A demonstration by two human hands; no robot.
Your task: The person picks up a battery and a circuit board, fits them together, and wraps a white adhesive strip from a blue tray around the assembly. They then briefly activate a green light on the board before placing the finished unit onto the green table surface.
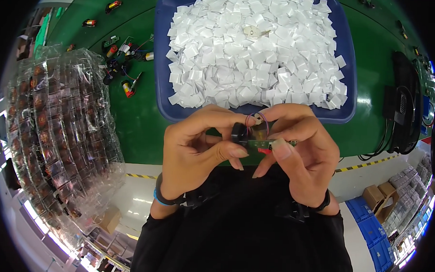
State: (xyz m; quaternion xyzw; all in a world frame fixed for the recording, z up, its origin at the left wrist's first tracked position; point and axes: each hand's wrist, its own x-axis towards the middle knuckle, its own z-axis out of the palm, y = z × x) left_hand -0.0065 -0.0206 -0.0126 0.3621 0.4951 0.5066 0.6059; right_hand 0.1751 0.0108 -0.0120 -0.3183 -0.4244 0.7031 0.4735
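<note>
Wired circuit board (259, 143) is up off the worktop (138, 145), just this side of a blue tub (162, 88) of white squares (251, 55). Left hand (195, 142) has its grip pinched on the black round piece (237, 132), right hand (308, 153) pinches the other end. Clear packaging (66, 130) off left.

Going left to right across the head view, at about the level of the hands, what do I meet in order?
Clear plastic trays → left hand → small wired assembly → right hand → black device.
</note>
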